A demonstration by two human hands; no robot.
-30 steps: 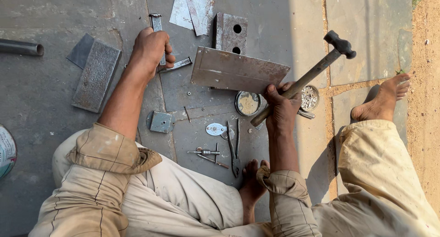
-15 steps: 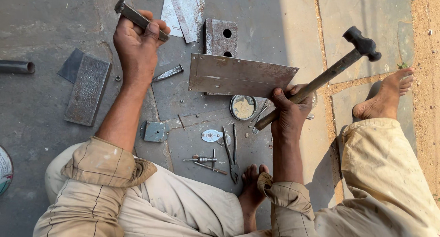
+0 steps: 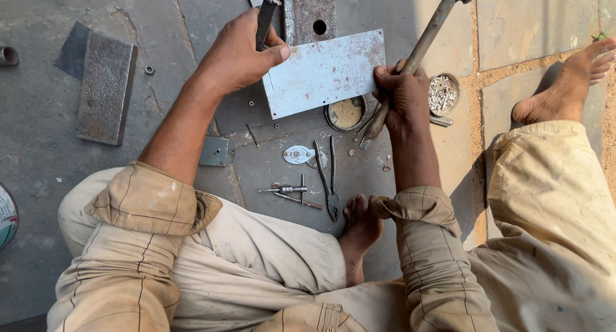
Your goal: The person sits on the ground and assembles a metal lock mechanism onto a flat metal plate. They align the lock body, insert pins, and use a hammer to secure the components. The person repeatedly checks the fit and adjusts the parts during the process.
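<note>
grey-white and speckled with rust, the plate (image 3: 324,72) is a flat metal rectangle held just above the floor (image 3: 38,146), near the middle of its far edge. the left hand (image 3: 240,56) pinches the plate's left edge with its thumb while its fingers are wrapped round a dark punch (image 3: 266,18) standing upright. the right hand (image 3: 404,91) is curled tight about a hammer (image 3: 423,43) handle, its fingertips also gripping the plate's right edge. a round tin (image 3: 443,94) just right of that hand holds small silvery bits; another tin (image 3: 346,113), below the plate, looks rusty inside, contents unclear.
</note>
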